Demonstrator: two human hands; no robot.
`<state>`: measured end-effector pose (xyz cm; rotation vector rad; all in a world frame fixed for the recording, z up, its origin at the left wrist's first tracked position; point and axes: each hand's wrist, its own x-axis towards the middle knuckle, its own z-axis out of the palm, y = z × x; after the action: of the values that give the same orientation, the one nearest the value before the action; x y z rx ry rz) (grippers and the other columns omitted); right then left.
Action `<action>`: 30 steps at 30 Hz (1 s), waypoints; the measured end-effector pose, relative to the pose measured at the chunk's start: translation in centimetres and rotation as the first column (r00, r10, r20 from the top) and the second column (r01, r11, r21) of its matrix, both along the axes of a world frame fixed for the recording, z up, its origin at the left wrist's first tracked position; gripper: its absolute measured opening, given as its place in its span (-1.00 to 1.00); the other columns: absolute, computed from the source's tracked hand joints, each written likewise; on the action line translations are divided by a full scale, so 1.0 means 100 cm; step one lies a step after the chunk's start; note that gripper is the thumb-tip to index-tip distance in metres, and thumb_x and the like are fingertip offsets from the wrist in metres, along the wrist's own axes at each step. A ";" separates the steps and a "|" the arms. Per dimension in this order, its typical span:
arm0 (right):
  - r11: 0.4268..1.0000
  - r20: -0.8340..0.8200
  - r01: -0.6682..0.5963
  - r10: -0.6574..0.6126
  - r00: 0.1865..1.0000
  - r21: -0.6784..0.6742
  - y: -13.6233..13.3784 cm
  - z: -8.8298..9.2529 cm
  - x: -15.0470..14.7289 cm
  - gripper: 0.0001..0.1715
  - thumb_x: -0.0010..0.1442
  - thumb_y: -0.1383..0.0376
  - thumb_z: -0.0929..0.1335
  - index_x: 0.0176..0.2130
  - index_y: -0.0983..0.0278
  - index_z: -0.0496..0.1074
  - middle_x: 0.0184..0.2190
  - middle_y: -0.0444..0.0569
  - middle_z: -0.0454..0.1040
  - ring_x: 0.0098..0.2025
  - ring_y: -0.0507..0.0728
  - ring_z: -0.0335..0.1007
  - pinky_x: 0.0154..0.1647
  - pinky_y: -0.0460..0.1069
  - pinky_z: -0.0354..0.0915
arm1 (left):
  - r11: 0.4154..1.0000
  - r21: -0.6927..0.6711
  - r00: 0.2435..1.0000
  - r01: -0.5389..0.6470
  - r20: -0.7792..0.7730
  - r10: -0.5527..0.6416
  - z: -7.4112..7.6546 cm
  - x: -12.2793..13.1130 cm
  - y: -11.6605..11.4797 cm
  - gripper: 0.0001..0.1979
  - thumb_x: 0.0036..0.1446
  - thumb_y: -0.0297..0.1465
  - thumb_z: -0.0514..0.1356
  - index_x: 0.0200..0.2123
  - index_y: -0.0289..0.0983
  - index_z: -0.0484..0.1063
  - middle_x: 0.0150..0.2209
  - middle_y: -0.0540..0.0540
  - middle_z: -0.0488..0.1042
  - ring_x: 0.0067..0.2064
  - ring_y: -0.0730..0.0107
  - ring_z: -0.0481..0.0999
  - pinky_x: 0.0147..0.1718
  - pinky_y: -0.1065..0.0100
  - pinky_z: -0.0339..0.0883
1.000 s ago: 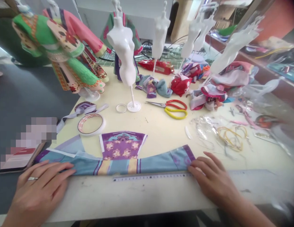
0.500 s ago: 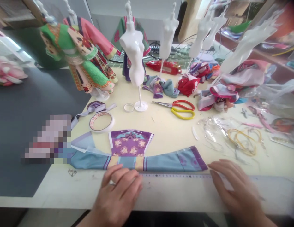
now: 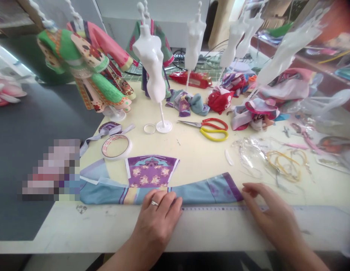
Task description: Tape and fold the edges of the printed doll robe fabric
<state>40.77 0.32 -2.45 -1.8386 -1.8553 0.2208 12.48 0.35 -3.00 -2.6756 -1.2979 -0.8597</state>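
Observation:
A long folded blue fabric piece [image 3: 191, 192] with purple and cream bands lies across the table, its right end bordered in purple. Behind its middle lies a purple patterned panel [image 3: 150, 171]. My left hand [image 3: 160, 218] rests on the front edge of the blue fabric, fingers bent and together, a ring on one finger; whether it grips cloth is hidden. At the fabric's purple right end, my right hand [image 3: 265, 207] touches the corner with thumb and fingers apart. A clear ruler [image 3: 222, 207] lies along the front edge.
Red-and-yellow-handled scissors [image 3: 214, 130], a tape roll [image 3: 116, 146] and a bare white mannequin [image 3: 153, 64] stand or lie behind the fabric. Dressed mannequins are at back left. Crumpled fabrics [image 3: 255, 114] and yellow cord [image 3: 284, 163] lie at right.
My left hand has slid rightward along the front edge of the blue fabric. My right hand has come nearer its right corner. The view has shifted slightly.

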 end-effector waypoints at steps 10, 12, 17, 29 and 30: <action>0.999 0.088 -0.013 0.017 0.996 -0.052 0.014 -0.002 -0.005 -0.73 0.20 0.12 0.27 -0.19 0.21 0.40 -0.40 -0.08 0.43 -0.35 0.13 0.35 -0.36 0.00 0.26 | 1.000 0.006 1.000 -0.002 0.030 0.002 0.000 0.005 0.002 -0.85 0.10 -0.56 0.20 -0.22 -0.41 0.46 -0.28 -0.19 0.48 -0.22 0.19 0.40 -0.17 0.12 0.24; 0.997 0.098 -0.006 0.014 0.995 -0.079 0.017 -0.002 -0.007 -0.76 0.18 0.10 0.28 -0.26 0.19 0.40 -0.42 -0.10 0.42 -0.36 0.13 0.34 -0.34 0.01 0.24 | 1.000 -0.001 1.000 -0.007 0.017 0.007 -0.002 0.006 0.001 -0.85 0.11 -0.56 0.19 -0.21 -0.40 0.45 -0.28 -0.18 0.48 -0.22 0.21 0.39 -0.16 0.12 0.23; 0.995 0.097 -0.029 0.038 0.995 -0.094 0.020 -0.002 -0.009 -0.82 0.17 0.16 0.30 -0.41 0.18 0.36 -0.52 -0.15 0.38 -0.42 0.11 0.29 -0.33 0.01 0.19 | 1.000 -0.005 1.000 -0.010 0.018 0.010 -0.005 0.006 -0.001 -0.83 0.12 -0.56 0.18 -0.19 -0.39 0.44 -0.27 -0.17 0.47 -0.22 0.22 0.38 -0.14 0.13 0.22; 0.999 0.136 -0.051 0.049 0.989 0.010 0.021 -0.001 -0.011 -0.83 0.20 0.20 0.27 -0.37 0.22 0.36 -0.48 -0.12 0.39 -0.41 0.09 0.30 -0.30 -0.01 0.18 | 1.000 -0.021 1.000 -0.013 0.019 0.013 -0.008 0.008 -0.001 -0.82 0.10 -0.58 0.19 -0.18 -0.41 0.44 -0.29 -0.16 0.47 -0.22 0.23 0.37 -0.13 0.12 0.21; 0.999 0.157 -0.046 0.045 0.987 0.006 0.021 -0.001 -0.012 -0.83 0.20 0.19 0.27 -0.35 0.22 0.37 -0.46 -0.11 0.40 -0.39 0.10 0.31 -0.30 0.00 0.18 | 1.000 -0.022 1.000 -0.019 0.023 0.020 -0.007 0.009 -0.001 -0.82 0.11 -0.58 0.19 -0.18 -0.41 0.44 -0.29 -0.16 0.47 -0.22 0.23 0.37 -0.13 0.12 0.20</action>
<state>39.59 2.44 -2.58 -1.8552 -2.0020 0.0842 13.39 0.30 -3.69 -2.6725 -1.3437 -0.8819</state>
